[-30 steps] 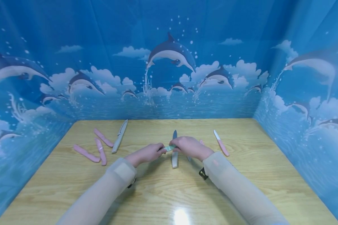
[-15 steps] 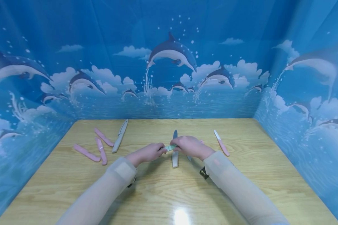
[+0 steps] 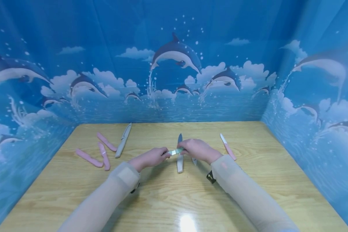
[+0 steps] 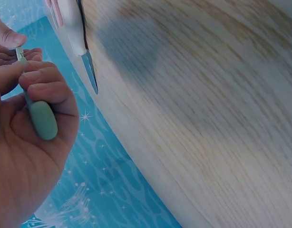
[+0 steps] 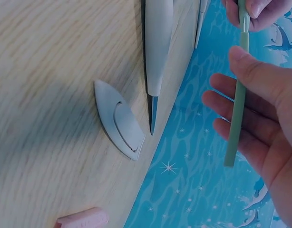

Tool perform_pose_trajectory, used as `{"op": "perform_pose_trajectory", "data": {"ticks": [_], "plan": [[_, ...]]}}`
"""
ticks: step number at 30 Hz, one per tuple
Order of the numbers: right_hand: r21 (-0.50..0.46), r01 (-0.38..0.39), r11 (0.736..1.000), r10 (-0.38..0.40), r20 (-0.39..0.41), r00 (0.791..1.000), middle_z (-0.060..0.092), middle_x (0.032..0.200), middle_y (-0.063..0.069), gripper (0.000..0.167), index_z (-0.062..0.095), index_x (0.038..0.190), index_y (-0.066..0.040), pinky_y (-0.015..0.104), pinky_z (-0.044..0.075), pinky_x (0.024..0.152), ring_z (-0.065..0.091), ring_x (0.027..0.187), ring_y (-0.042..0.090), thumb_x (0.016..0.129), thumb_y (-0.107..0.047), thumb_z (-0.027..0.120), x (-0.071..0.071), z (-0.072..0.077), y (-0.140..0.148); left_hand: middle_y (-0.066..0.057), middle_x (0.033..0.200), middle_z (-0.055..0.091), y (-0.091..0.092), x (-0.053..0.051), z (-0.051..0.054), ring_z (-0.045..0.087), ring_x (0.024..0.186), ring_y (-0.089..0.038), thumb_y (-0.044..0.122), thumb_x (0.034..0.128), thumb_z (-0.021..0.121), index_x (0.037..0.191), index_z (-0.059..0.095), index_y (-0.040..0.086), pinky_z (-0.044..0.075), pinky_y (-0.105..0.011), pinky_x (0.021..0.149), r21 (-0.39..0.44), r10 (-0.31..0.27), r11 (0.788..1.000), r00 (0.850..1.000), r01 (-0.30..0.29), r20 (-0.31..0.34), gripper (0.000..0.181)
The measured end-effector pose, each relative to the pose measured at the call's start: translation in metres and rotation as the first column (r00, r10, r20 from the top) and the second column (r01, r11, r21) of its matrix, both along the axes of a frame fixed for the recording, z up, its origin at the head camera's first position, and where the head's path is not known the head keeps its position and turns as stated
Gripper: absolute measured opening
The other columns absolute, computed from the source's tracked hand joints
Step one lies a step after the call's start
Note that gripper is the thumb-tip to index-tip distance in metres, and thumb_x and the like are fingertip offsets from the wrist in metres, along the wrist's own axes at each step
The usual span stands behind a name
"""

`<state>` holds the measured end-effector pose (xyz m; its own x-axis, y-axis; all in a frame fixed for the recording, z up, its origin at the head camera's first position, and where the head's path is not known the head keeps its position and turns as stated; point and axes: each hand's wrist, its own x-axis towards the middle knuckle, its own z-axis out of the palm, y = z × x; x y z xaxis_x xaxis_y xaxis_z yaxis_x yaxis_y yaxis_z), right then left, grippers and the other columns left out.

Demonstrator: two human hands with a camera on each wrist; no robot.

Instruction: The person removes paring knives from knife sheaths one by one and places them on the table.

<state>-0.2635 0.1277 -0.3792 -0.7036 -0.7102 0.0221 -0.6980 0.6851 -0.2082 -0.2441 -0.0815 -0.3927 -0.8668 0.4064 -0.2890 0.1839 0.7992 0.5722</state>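
Observation:
Over the table's middle my left hand (image 3: 155,157) grips a small green-handled knife (image 4: 43,119), its rounded handle end lying against the palm. My right hand (image 3: 198,149) pinches a long flat green sheath (image 5: 237,111) between thumb and fingers. Handle and sheath are in line, with a short pale, shiny strip showing between the hands. Below them on the table lies a white-handled knife (image 3: 180,163) with a dark blade pointing away. A white leaf-shaped piece (image 5: 120,121) with a curved slot lies under my right hand.
Several pink pieces (image 3: 88,158) and a pale grey sheath (image 3: 123,141) lie at the table's left. A pink-handled knife (image 3: 228,148) is on the right. Dolphin-print curtains (image 3: 174,106) stand around the wooden table (image 3: 162,199).
My right hand has shifted slightly to the right, away from the left hand. More of the pale strip between the green handle and sheath now shows. The left hand stays nearly still.

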Motion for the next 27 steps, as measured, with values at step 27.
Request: {"op": "perform_pose_trajectory", "data": {"ticks": [27], "plan": [[-0.008,-0.008,1.0,0.008,-0.012,1.0,0.071,0.109,0.005,0.023,0.067,0.113,-0.009,0.033,0.055,0.085,0.067,0.099,0.018,0.092,-0.016,0.066,0.0018,0.0062,-0.001,-0.009,0.083,0.057,-0.0039,-0.0009,-0.0017,0.041,0.062,-0.015,0.03,0.1047,0.042,0.106,0.058,0.009,0.036,-0.028,0.056,0.014,-0.013,1.0,1.0,0.013,-0.006,0.026]]}}
